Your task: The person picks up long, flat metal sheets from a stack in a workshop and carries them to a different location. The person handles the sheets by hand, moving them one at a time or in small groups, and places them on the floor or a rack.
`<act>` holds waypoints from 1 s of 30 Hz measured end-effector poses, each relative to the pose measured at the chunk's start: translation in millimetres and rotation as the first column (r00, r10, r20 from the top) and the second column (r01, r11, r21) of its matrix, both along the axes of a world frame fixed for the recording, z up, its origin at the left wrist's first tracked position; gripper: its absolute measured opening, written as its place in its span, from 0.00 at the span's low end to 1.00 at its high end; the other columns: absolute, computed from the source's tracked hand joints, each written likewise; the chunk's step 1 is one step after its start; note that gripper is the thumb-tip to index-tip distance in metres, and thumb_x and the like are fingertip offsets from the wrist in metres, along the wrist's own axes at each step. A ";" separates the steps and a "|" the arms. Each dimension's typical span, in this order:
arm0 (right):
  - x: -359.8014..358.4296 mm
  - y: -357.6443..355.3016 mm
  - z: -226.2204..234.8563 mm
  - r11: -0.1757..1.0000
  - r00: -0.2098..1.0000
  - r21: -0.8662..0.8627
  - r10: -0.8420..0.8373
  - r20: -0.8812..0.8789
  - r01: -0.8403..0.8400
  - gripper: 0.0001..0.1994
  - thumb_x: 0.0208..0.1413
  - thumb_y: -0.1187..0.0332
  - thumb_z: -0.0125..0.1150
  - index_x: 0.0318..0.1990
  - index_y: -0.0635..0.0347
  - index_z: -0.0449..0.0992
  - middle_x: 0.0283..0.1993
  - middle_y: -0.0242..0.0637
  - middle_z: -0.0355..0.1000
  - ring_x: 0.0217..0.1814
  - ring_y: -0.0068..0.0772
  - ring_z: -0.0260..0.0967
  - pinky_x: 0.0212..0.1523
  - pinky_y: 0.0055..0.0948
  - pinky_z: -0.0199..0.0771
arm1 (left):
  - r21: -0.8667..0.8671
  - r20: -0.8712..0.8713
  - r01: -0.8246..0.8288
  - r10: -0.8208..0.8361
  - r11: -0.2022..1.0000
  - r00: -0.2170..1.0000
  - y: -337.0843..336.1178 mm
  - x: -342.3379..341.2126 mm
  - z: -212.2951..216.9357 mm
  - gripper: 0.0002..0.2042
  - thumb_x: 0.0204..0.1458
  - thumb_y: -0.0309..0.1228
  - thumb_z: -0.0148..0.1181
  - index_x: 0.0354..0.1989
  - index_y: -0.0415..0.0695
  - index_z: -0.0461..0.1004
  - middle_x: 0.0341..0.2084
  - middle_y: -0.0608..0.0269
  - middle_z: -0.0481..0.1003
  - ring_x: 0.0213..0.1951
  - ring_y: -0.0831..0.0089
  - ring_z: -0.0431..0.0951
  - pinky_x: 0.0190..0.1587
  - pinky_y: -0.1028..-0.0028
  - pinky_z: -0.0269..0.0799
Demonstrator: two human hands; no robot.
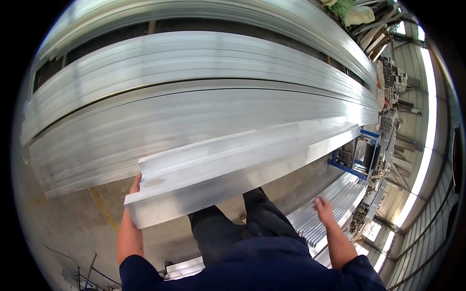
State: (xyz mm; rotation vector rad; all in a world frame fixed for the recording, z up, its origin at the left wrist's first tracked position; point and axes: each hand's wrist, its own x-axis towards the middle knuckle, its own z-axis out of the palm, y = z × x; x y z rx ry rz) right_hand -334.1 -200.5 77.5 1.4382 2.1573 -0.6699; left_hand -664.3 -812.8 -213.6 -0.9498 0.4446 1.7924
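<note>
A long silver aluminium profile (233,160) with raised side walls slants across in front of my legs, its near end at the left and its far end reaching toward the right. My left hand (137,183) grips that near end; the fingers show at the back edge while the palm and part of the wrist are hidden behind the metal. Away from the profile, my right hand (324,209) hangs at my right side with loosely bent fingers and nothing visible in it. Beneath it lies a bundle of thin metal lengths (335,201).
Beyond the held profile, wide stacks of long aluminium profiles (194,106) stretch across the view. A blue-framed cart (359,153) stands near the profile's far end. Racks of metal stock (388,131) line the right side. Thin metal bars (90,271) rise at the lower left.
</note>
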 end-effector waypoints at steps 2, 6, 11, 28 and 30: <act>-31.3 44.8 6.8 0.964 0.984 0.233 0.155 -0.087 -0.131 0.21 0.61 0.58 0.58 0.51 0.68 0.73 0.37 0.42 0.76 0.35 0.30 0.73 0.38 0.30 0.73 | -0.055 -0.036 -0.027 0.025 0.998 0.999 14.3 15.5 52.3 0.29 0.62 0.52 0.45 0.63 0.44 0.66 0.54 0.51 0.74 0.54 0.57 0.75 0.58 0.58 0.69; -134.2 140.2 23.9 0.925 0.856 0.315 0.332 -0.396 -0.213 0.20 0.57 0.62 0.62 0.54 0.65 0.73 0.42 0.44 0.77 0.44 0.32 0.74 0.47 0.29 0.72 | -0.362 -0.395 -0.093 -0.063 0.928 0.916 47.0 65.4 128.8 0.28 0.59 0.53 0.49 0.57 0.43 0.71 0.48 0.52 0.77 0.49 0.60 0.78 0.53 0.60 0.73; -227.6 233.9 25.3 0.735 0.750 -0.155 0.639 -0.170 -0.661 0.37 0.52 0.45 0.64 0.63 0.63 0.66 0.62 0.50 0.67 0.65 0.48 0.63 0.62 0.40 0.65 | -0.645 -0.510 -0.282 -0.125 0.710 0.851 27.3 124.1 229.0 0.27 0.59 0.52 0.50 0.57 0.43 0.70 0.49 0.53 0.76 0.48 0.61 0.77 0.52 0.62 0.73; -223.8 249.0 -128.7 0.232 0.442 -0.855 0.897 0.003 -0.465 0.45 0.57 0.28 0.35 0.65 0.59 0.66 0.73 0.46 0.53 0.76 0.45 0.45 0.73 0.45 0.39 | -0.557 -0.761 -0.755 0.151 0.347 0.631 -75.1 352.6 337.2 0.26 0.62 0.46 0.46 0.64 0.42 0.62 0.58 0.56 0.69 0.54 0.64 0.72 0.55 0.65 0.70; -217.7 253.3 -126.5 0.247 0.450 -0.857 0.893 0.020 -0.453 0.44 0.58 0.29 0.34 0.65 0.58 0.67 0.73 0.46 0.53 0.76 0.44 0.44 0.74 0.45 0.38 | -0.481 -0.799 -0.825 0.239 0.295 0.551 -1.3 381.4 280.3 0.26 0.63 0.46 0.46 0.64 0.42 0.62 0.59 0.56 0.68 0.55 0.64 0.72 0.55 0.65 0.70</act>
